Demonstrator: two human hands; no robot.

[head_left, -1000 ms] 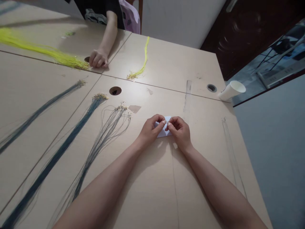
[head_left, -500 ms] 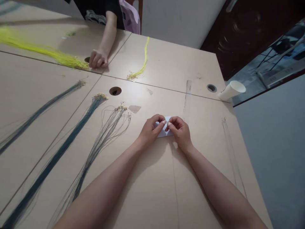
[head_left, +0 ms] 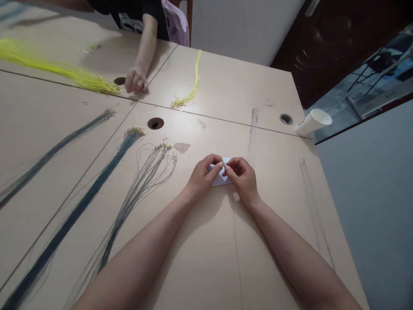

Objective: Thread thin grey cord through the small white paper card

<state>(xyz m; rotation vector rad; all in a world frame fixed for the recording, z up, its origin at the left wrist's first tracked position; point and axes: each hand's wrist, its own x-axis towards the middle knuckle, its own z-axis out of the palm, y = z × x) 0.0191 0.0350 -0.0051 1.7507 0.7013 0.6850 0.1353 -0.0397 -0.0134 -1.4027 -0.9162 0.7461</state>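
Both of your hands meet over a small white paper piece (head_left: pixel 222 178) lying on the bench (head_left: pixel 206 241) in front of you: your left hand (head_left: pixel 204 175) and right hand (head_left: pixel 242 176) each have a grip pinched shut at the fingertips, though what tiny thing sits between them is too small to tell. Grey cords (head_left: pixel 138 189) fan out to your left, a clear ruler (head_left: pixel 253 129) and white paper cup (head_left: pixel 312 122) lie beyond, and another person's hand (head_left: pixel 135 81) rests beside the yellow cords (head_left: pixel 64 73).

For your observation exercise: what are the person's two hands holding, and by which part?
Left hand and right hand pinch a small white card at its top edge, fingertips meeting. Whether a thin cord is also pinched cannot be told.
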